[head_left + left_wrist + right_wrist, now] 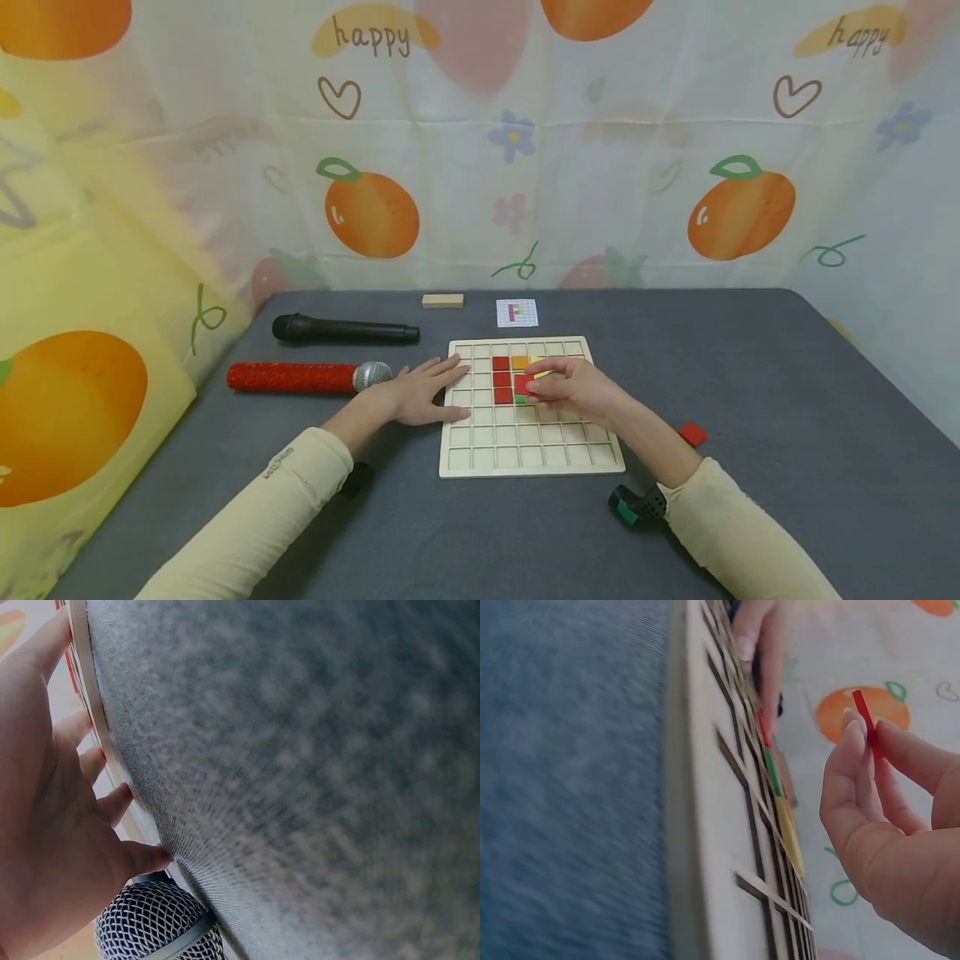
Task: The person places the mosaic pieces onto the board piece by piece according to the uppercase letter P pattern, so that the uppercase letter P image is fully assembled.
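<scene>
A wooden grid board (531, 457) lies on the table, with a column of red tiles (502, 377), an orange tile (520, 362) and partly hidden green and yellow tiles in its cells. My left hand (420, 393) rests at the board's left edge with its fingers spread; in the left wrist view the fingertips line the rim. Over the tiles, my right hand (577, 387) pinches a thin red tile (865, 716) between thumb and fingers. The right wrist view shows that tile on edge and apart from the board's surface.
A red microphone (292, 377) lies beside my left hand, its mesh head close to the wrist. Behind it is a black microphone (345, 330). A wooden block (442, 301) and a pattern card (517, 312) lie beyond the board. Another red tile (692, 434) is by my right forearm.
</scene>
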### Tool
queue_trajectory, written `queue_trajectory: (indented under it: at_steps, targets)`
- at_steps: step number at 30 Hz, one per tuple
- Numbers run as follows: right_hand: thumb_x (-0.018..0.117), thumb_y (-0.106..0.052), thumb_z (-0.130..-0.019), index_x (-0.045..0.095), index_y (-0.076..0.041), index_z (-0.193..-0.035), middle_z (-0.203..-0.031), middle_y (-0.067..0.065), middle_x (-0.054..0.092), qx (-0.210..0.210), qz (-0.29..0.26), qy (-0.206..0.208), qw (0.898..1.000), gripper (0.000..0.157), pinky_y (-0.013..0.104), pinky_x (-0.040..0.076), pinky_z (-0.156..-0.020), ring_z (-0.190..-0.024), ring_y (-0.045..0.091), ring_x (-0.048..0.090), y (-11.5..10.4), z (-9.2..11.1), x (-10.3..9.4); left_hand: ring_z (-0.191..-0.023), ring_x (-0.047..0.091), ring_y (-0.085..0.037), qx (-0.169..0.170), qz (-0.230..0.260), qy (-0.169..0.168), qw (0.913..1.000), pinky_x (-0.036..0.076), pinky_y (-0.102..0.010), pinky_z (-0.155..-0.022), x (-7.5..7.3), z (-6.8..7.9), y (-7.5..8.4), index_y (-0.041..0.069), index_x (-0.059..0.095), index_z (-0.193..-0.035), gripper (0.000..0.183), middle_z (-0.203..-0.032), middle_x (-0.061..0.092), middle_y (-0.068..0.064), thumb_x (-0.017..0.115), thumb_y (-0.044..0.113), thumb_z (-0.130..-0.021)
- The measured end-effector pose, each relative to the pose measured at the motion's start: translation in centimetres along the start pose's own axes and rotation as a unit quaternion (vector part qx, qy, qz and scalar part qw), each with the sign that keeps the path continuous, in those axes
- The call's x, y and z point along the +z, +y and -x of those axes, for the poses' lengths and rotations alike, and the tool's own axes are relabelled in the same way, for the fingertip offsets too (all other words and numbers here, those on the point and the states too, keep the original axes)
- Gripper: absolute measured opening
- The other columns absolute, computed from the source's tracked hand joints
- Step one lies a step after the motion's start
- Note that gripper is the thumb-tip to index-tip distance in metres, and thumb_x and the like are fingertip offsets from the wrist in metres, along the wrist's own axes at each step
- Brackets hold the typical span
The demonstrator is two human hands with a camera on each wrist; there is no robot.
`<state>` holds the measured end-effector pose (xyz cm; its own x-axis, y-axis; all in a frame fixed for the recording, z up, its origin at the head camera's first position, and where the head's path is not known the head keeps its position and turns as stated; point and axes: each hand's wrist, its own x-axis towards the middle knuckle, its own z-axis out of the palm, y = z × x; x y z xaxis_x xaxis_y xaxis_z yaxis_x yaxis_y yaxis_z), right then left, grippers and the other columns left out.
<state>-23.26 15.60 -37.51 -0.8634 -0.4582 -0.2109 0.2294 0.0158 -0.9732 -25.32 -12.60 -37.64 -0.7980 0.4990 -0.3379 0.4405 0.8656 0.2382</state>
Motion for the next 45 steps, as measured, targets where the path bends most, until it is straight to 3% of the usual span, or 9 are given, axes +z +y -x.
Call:
queue_trajectory:
  at_steps: [6, 12, 30, 45]
  targets:
    - [0.065, -0.004, -0.090, 0.056, 0.006, -0.119, -0.097, 0.014, 0.068, 0.028, 0.037, 0.003, 0.999, 0.032, 0.030, 0.055, -0.073, -0.081, 0.021, 0.068, 0.8, -0.5, 1.0, -0.144, 0.006, -0.030, 0.001, 0.009, 0.000, 1.0000, 0.007, -0.063, -0.107, -0.1, 0.1, -0.1, 0.024, 0.016, -0.155, 0.084, -0.159, 0.007, 0.000, 0.047, 0.065, -0.089]
    - [0.065, -0.004, -0.090, 0.058, 0.006, -0.118, -0.094, 0.016, 0.069, 0.027, 0.068, 0.000, 0.997, 0.031, 0.030, 0.055, -0.071, -0.080, 0.022, 0.069, 1.4, -0.8, 1.3, -0.143, 0.007, -0.031, -0.001, 0.008, -0.002, 1.0000, 0.008, -0.062, -0.107, -0.2, 0.2, -0.1, 0.022, 0.016, -0.155, 0.084, -0.159, 0.007, -0.002, 0.047, 0.065, -0.089]
    - [0.068, 0.000, -0.087, 0.061, 0.007, -0.112, -0.086, 0.015, 0.067, 0.033, 0.100, 0.049, 0.993, 0.027, 0.030, 0.055, -0.069, -0.078, 0.023, 0.070, 1.5, -0.6, 2.6, -0.143, 0.006, -0.031, -0.001, 0.005, -0.002, 1.0000, 0.008, -0.062, -0.107, 0.0, 0.1, -0.2, 0.023, 0.016, -0.155, 0.084, -0.159, 0.007, -0.001, 0.047, 0.065, -0.089]
    - [0.066, -0.003, -0.089, 0.062, 0.005, -0.111, -0.088, 0.013, 0.067, 0.043, 0.115, 0.066, 0.990, 0.024, 0.027, 0.055, -0.068, -0.073, 0.018, 0.068, 1.3, -0.6, 2.7, -0.144, 0.006, -0.030, -0.008, 0.003, -0.003, 1.0000, 0.008, -0.061, -0.108, -0.1, -0.1, 0.0, 0.023, 0.015, -0.155, 0.083, -0.159, 0.007, 0.000, 0.046, 0.066, -0.090]
